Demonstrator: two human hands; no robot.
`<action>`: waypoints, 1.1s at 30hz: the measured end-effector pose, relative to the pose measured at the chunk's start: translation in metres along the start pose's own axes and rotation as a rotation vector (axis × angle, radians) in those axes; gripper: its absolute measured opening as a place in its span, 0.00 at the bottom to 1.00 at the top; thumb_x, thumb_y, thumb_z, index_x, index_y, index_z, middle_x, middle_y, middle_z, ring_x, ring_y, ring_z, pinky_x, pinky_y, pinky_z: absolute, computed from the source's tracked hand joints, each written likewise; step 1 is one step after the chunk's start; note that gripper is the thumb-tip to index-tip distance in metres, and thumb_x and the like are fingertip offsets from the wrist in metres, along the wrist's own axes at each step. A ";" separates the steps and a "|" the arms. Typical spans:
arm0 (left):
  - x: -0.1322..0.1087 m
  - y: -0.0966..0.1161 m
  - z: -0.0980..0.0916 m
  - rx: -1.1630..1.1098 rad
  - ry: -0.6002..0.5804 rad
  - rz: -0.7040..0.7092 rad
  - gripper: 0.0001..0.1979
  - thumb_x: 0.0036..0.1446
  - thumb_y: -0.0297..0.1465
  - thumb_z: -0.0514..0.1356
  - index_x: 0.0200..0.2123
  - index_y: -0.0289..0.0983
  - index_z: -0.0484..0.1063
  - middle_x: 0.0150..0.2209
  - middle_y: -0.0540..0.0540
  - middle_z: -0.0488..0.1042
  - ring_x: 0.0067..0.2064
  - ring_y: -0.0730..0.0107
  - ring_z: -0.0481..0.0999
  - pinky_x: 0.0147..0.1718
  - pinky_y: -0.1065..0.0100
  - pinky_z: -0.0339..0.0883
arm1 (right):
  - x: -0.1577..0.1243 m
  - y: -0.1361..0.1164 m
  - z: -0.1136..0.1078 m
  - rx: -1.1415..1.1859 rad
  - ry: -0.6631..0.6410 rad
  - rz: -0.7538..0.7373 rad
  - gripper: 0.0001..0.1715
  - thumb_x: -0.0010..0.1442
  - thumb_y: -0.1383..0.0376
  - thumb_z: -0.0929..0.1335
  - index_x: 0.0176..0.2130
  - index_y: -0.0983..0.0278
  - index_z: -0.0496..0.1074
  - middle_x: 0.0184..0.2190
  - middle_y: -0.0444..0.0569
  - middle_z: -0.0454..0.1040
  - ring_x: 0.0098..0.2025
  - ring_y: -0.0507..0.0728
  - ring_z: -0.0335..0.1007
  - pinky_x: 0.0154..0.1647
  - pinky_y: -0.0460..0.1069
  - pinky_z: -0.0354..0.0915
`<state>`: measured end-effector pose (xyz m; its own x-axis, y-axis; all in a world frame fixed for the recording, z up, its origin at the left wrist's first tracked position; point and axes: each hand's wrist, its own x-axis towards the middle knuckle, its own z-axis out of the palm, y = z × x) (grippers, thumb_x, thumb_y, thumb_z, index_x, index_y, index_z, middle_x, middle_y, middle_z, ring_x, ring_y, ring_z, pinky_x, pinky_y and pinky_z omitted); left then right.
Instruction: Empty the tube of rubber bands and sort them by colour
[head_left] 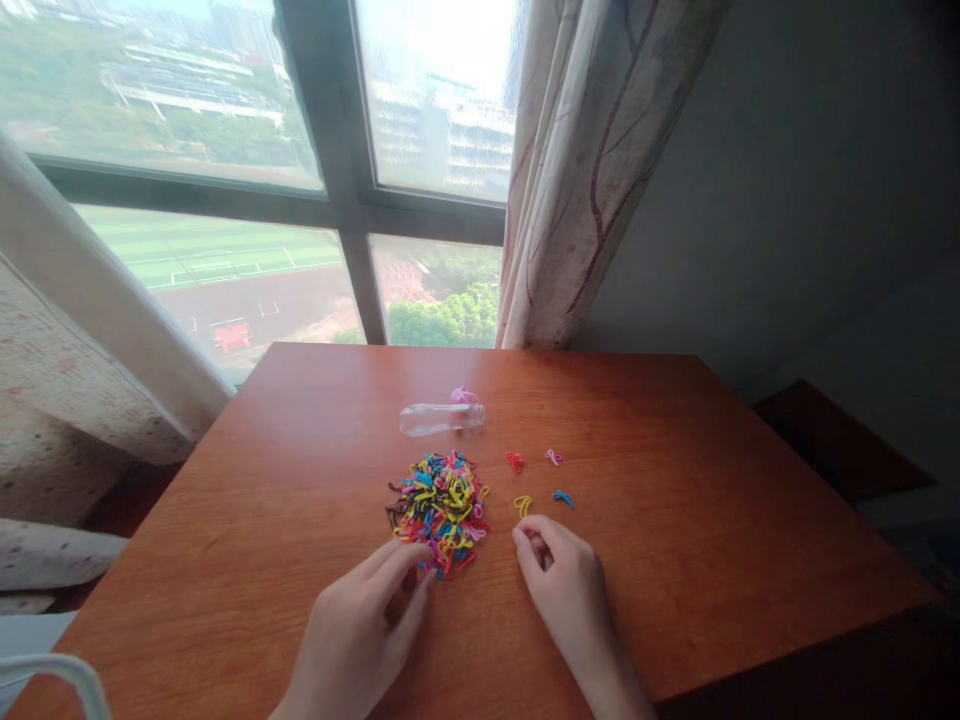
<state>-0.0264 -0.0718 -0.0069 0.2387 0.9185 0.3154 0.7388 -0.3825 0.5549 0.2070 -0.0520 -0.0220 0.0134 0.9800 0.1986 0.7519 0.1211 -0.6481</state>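
Observation:
A heap of small rubber bands (442,505) in black, yellow, red, blue and pink lies mid-table. My left hand (367,610) reaches the heap's near edge, thumb and forefinger almost meeting around a purplish band. To the right of the heap, my right hand (559,565) has its thumb and fingers drawn together; anything between them is too small to make out. Just beyond its fingertips are yellow rubber bands (523,505). Nearby lie blue rubber bands (562,498), red rubber bands (514,461) and pink rubber bands (553,457), each in its own small group.
Behind the heap, a clear plastic bottle (431,419) lies on its side with a pink item (463,395) beside it. The brown wooden table (697,560) ends near a window (345,210) with curtains (577,170). A white curved object (64,672) shows at lower left.

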 end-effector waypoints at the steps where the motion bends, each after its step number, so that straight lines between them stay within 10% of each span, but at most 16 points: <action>1: 0.000 0.001 0.000 0.011 -0.005 0.010 0.08 0.61 0.29 0.55 0.41 0.43 0.72 0.33 0.51 0.78 0.28 0.72 0.78 0.28 0.75 0.69 | -0.001 -0.003 0.001 -0.004 -0.019 -0.022 0.14 0.66 0.62 0.63 0.32 0.62 0.74 0.24 0.46 0.74 0.25 0.53 0.69 0.28 0.46 0.58; 33: 0.000 -0.004 0.001 0.106 0.003 0.026 0.09 0.63 0.31 0.54 0.39 0.44 0.74 0.38 0.51 0.81 0.34 0.69 0.81 0.31 0.74 0.72 | -0.012 -0.036 0.015 0.063 -0.162 -0.152 0.09 0.58 0.73 0.68 0.37 0.59 0.75 0.28 0.42 0.76 0.30 0.54 0.70 0.33 0.46 0.57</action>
<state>-0.0284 -0.0700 -0.0101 0.2569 0.9079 0.3312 0.7949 -0.3934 0.4619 0.1697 -0.0660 -0.0123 -0.2065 0.9618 0.1797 0.6945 0.2734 -0.6655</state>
